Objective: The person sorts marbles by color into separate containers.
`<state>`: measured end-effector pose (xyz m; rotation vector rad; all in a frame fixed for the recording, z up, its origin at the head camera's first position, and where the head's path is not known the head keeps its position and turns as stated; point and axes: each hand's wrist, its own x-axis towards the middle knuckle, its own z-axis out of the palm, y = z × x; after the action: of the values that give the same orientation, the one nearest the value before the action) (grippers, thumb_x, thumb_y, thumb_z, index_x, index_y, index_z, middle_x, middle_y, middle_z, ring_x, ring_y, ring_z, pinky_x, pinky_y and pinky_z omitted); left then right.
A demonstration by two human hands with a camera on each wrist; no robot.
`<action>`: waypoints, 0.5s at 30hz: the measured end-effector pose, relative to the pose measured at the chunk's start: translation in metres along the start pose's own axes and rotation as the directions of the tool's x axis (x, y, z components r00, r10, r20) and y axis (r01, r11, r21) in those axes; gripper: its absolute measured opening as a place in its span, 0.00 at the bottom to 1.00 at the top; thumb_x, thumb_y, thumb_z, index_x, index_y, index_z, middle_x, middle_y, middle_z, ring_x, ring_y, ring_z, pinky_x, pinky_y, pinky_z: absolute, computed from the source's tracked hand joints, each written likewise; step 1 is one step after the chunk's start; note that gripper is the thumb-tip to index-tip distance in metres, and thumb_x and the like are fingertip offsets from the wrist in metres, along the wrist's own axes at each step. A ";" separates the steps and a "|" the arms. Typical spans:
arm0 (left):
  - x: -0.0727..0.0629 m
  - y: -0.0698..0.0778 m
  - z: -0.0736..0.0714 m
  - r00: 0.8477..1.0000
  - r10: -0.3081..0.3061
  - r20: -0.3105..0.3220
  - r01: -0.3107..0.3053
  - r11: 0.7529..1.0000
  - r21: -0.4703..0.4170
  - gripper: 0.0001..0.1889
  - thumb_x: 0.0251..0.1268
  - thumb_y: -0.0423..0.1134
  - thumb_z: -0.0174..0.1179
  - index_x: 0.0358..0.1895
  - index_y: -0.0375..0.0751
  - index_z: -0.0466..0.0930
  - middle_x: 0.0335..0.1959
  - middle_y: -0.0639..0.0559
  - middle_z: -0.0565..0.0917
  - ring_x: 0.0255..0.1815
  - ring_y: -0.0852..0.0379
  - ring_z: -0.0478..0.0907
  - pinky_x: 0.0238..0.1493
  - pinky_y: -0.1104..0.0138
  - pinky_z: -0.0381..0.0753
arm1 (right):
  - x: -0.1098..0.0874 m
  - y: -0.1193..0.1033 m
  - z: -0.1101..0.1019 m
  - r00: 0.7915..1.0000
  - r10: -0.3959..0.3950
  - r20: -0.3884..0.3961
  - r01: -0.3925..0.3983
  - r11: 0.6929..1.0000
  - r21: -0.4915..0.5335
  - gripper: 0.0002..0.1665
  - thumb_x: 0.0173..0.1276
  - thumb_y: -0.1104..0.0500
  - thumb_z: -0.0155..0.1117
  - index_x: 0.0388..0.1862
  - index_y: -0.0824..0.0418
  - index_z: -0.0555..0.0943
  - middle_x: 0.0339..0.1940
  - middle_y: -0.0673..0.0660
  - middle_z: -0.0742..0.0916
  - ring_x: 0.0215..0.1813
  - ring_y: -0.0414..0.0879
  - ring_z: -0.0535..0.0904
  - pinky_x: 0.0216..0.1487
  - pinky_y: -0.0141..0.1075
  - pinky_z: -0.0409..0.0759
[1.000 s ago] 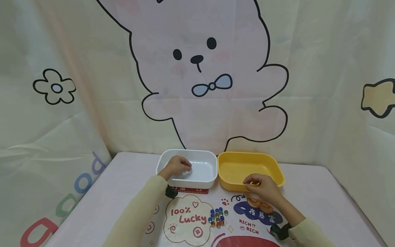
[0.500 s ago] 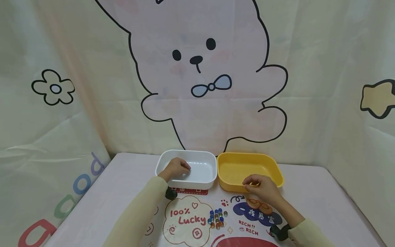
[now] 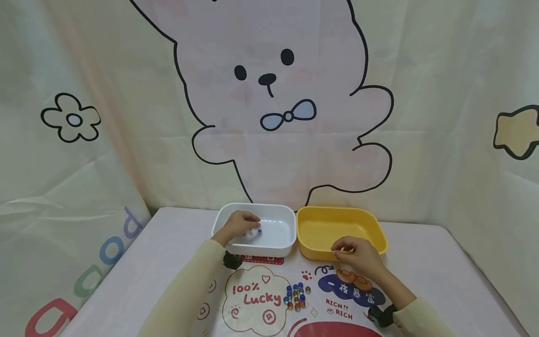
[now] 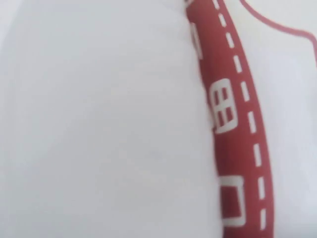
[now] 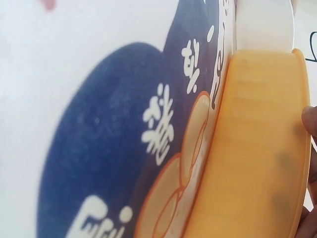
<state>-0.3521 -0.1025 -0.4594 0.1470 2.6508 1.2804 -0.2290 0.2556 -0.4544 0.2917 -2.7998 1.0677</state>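
Guessing the left hand (image 3: 240, 224), loosely bent with nothing visible in it, hangs low over the white tray (image 3: 279, 234) to keep the blue marble (image 3: 259, 231) just below from bouncing out, while the right hand (image 3: 360, 253), part-curled and seemingly empty, hovers at the yellow tray's (image 3: 322, 224) near rim.

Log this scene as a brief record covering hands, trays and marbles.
Left hand: over white tray
Right hand: at yellow tray, near rim; grip contents unclear
Trays: side by side
Single blue marble: just below left hand, within white tray's outline; resting or falling unclear
Other marbles: blue and brown cluster beside "100% Lucky" print
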 end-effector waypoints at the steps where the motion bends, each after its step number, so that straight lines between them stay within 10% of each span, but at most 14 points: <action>1: -0.002 0.002 -0.002 1.000 0.004 -0.003 -0.004 1.000 -0.007 0.12 0.59 0.46 0.66 0.45 0.49 0.85 0.41 0.53 0.85 0.36 0.56 0.77 0.36 0.67 0.78 | 0.000 0.000 0.000 1.000 -0.003 -0.002 0.003 1.000 0.001 0.04 0.60 0.57 0.71 0.34 0.47 0.86 0.35 0.44 0.86 0.38 0.41 0.77 0.42 0.28 0.78; 15: -0.039 0.017 -0.022 0.992 0.111 -0.053 -0.113 0.993 -0.030 0.10 0.59 0.46 0.66 0.42 0.50 0.85 0.38 0.56 0.85 0.39 0.58 0.78 0.35 0.66 0.78 | 0.000 0.001 0.001 1.000 -0.017 -0.024 0.016 1.000 -0.012 0.04 0.60 0.55 0.71 0.34 0.47 0.85 0.35 0.44 0.86 0.39 0.41 0.77 0.43 0.30 0.78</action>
<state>-0.3186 -0.1155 -0.4282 0.2650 2.6976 1.3784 -0.2295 0.2553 -0.4561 0.2983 -2.7767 1.0440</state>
